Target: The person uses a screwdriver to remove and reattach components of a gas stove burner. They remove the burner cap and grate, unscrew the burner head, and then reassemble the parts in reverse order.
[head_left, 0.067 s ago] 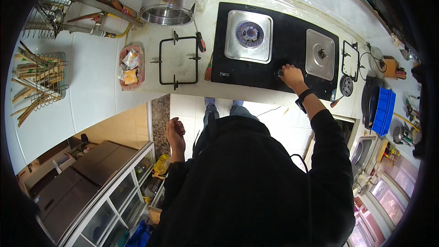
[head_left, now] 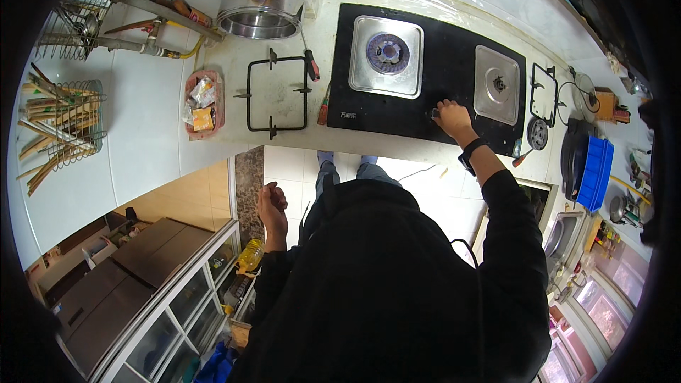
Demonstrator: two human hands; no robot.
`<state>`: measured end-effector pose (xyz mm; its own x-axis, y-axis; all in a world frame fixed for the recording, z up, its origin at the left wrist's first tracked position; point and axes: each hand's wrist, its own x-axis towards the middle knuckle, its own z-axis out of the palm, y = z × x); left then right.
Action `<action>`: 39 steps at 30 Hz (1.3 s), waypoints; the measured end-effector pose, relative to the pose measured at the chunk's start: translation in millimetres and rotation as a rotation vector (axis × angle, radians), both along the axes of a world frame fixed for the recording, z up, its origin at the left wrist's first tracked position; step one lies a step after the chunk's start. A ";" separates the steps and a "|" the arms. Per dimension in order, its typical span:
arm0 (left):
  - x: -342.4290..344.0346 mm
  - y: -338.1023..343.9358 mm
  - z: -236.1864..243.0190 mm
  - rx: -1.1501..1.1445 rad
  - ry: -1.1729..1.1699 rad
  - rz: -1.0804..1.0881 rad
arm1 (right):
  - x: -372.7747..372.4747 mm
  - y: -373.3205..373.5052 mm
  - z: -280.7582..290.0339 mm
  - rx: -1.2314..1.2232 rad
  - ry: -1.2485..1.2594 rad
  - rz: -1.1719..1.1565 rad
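My right hand [head_left: 453, 117] is at the front of a black glass gas cooktop [head_left: 443, 64], its fingers closed on a small control knob [head_left: 434, 113]. The knob is mostly covered by the fingers. Left of that hand, a round burner [head_left: 388, 53] sits in a square steel drip tray [head_left: 360, 78], with a bluish-violet ring showing around it. On the right, another steel tray [head_left: 489, 103] has a small bare burner centre [head_left: 500, 84]. My left hand [head_left: 273, 207] hangs in front of the counter, fingers curled in, with nothing seen in it.
On the counter left of the cooktop lie a black pan support [head_left: 249, 103], a screwdriver [head_left: 312, 66], a steel ring-shaped pot [head_left: 259, 13] and a pink basket [head_left: 190, 92] of packets. To the right are a second pan support [head_left: 533, 96], a burner cap [head_left: 538, 133] and a blue crate [head_left: 596, 170].
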<state>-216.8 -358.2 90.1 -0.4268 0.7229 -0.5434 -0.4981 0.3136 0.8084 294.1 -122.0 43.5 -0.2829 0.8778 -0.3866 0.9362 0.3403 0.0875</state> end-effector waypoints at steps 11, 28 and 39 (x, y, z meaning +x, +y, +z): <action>4.1 -1.9 2.0 0.021 0.006 0.005 | -4.0 3.6 3.2 -0.047 0.009 -0.031; 11.9 -7.1 -0.2 -0.047 -0.024 0.057 | 8.5 -6.1 -31.8 -0.177 0.412 -0.785; -33.4 -23.6 7.7 -0.131 0.273 -0.076 | -52.3 -109.4 -33.6 -0.010 0.868 -0.754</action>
